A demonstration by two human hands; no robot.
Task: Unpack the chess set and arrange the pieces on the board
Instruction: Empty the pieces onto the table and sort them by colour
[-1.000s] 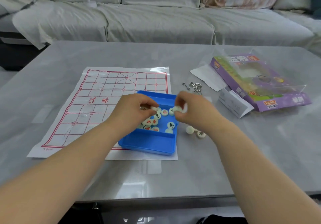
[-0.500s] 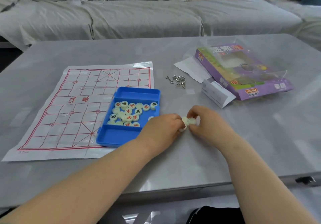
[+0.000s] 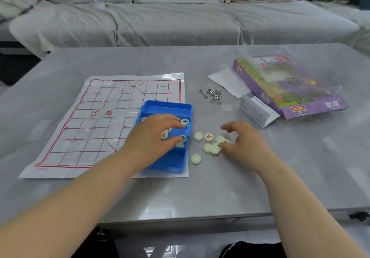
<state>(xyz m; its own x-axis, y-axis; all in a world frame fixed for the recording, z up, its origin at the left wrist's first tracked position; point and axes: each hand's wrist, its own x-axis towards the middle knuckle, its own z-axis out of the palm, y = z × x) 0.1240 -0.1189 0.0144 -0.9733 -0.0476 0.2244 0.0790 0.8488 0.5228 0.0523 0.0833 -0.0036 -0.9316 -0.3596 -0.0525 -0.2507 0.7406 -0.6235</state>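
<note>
Reaching into the blue box (image 3: 166,107) for chess pieces (image 3: 185,121).
Our left hand (image 3: 158,135) curls over those inside the box, and we cannot tell its grip. Our right hand (image 3: 244,143), fingers loosely spread, touches loose pieces (image 3: 208,137) on the worktop (image 3: 220,187) just right of the box. The board (image 3: 112,117) lies under and left of the box.

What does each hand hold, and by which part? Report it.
Right hand holds nothing: it arches open over the loose pieces. Left hand is in the blue box; a grip on any piece cannot be told.
</note>
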